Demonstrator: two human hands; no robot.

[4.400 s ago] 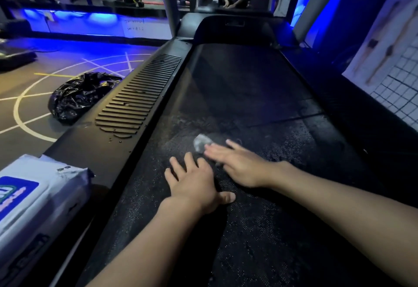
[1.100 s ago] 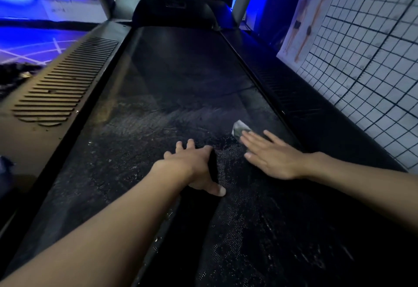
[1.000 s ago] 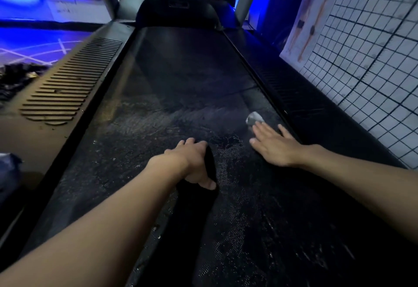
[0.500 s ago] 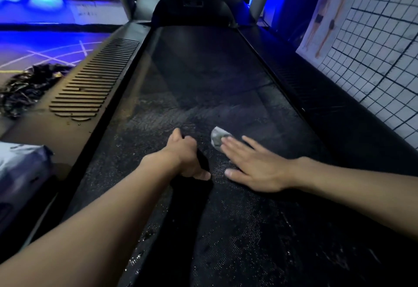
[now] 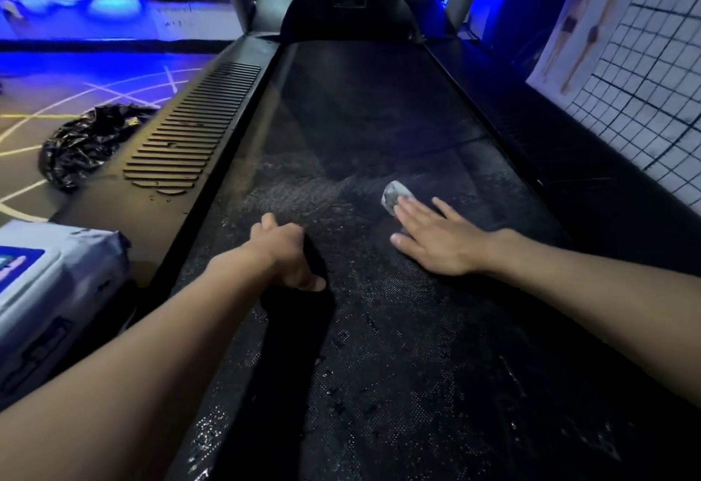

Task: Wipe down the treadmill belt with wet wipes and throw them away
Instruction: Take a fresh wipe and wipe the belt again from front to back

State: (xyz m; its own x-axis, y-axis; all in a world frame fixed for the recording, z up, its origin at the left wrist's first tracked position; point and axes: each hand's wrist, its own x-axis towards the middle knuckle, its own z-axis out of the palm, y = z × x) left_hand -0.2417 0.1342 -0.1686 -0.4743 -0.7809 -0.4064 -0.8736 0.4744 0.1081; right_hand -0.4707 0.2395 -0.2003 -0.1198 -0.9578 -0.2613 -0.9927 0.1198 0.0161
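The wet wipe (image 5: 391, 197), a small crumpled grey-white wad, lies on the treadmill belt (image 5: 364, 109) a little right of its middle, pinned under the fingertips of the right hand (image 5: 436, 243). That hand is spread flat, palm down and fingers straight, pressing on the wad rather than curling round it. The left hand (image 5: 286, 253) is propped on the belt just to the left, apart from the wipe, with its fingers bent under and the thumb tip out to the side; nothing shows in its grip. The belt is black and finely dimpled, glistening with wet streaks and droplets near the hands and duller and smoother farther up. A dark plastic side rail (image 5: 159, 222) with a panel of raised ribs runs along the belt's left edge. At its near end sits a soft white pack of wipes (image 5: 57, 291) with a blue label. On the floor beyond lies a crinkled, glossy black bin bag (image 5: 79, 147). A white gridded wall (image 5: 645, 101) stands to the right.
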